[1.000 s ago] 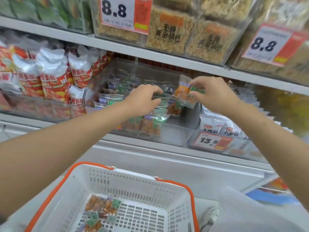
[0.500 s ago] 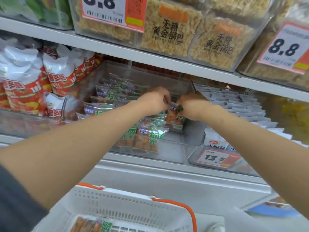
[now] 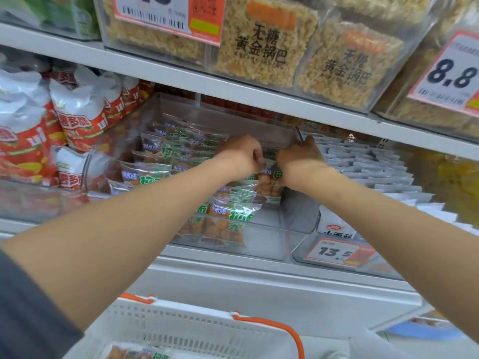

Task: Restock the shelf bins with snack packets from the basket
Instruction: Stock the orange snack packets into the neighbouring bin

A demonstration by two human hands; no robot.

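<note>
Both my hands reach deep into the clear shelf bin (image 3: 259,242), which holds several green-and-orange snack packets (image 3: 228,211). My left hand (image 3: 239,154) and my right hand (image 3: 300,156) sit close together with curled fingers and pinch one snack packet (image 3: 268,181) that stands at the right end of the row. The white basket (image 3: 197,330) with orange handles is at the bottom edge, and some packets (image 3: 134,353) lie in it.
Red-and-white bags (image 3: 75,120) fill the bin to the left. White packets (image 3: 368,164) fill the bin to the right, behind a 13.5 price tag (image 3: 337,253). The shelf above (image 3: 233,92) overhangs closely and carries boxes of yellow snacks (image 3: 261,47).
My right hand carried the packet from above the bin down into it. My left hand moved over and joined it on the packet. The view has shifted closer and upward.
</note>
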